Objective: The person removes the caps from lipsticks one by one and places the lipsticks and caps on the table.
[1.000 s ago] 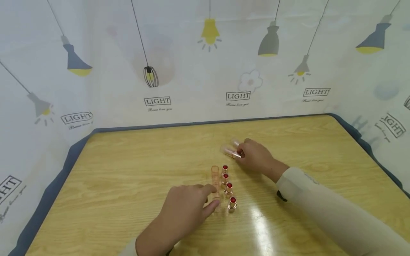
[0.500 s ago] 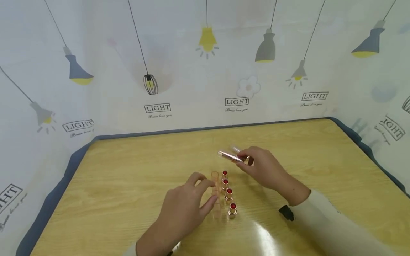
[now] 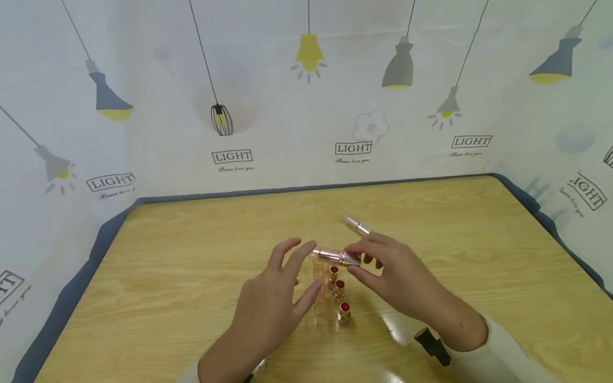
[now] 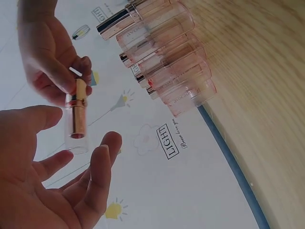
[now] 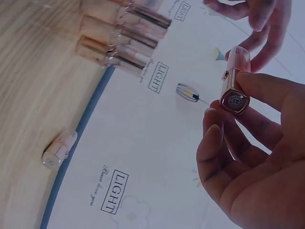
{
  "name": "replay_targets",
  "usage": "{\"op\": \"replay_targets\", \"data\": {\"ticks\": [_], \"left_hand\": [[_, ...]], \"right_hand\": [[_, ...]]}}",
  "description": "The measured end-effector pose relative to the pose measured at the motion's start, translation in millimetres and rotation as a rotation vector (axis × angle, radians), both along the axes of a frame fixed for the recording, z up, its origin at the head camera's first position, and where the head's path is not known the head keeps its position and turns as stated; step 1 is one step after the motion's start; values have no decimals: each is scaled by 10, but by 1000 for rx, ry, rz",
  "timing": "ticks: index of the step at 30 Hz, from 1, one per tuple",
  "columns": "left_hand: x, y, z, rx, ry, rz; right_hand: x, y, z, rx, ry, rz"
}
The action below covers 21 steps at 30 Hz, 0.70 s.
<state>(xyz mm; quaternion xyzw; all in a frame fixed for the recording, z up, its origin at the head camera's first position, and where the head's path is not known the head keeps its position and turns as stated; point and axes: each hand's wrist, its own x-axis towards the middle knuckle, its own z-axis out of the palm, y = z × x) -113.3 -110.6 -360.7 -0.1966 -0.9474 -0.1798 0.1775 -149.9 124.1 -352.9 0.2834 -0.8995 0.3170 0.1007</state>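
My right hand pinches the base end of a capped lipstick, held aslant above the table with its clear cap toward the left. In the right wrist view a round label shows on the base of this lipstick. Around the cap end, my left hand has its fingers spread and loosely bent; in the left wrist view the clear cap shows between thumb and fingers. Below the hands stand uncapped red lipsticks in a row, beside a row of clear pinkish caps.
Another capped lipstick lies behind my right hand on the wooden table. A white cloth wall printed with lamps rises along the back and sides. A black piece hangs at my right wrist.
My right hand has picked the lipstick up from the back of the table and brought it left and nearer. My left hand has risen from beside the caps, its fingers opening toward the lipstick.
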Motion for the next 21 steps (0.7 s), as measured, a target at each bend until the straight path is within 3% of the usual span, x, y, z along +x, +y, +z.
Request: {"op": "replay_targets", "data": {"ticks": [10, 21], "left_hand": [[-10, -1, -1, 23, 80, -72], [11, -2, -47, 34, 163, -113]], "right_hand": [[142, -67, 36, -16, 185, 89], [207, -99, 6, 25, 219, 104]]}}
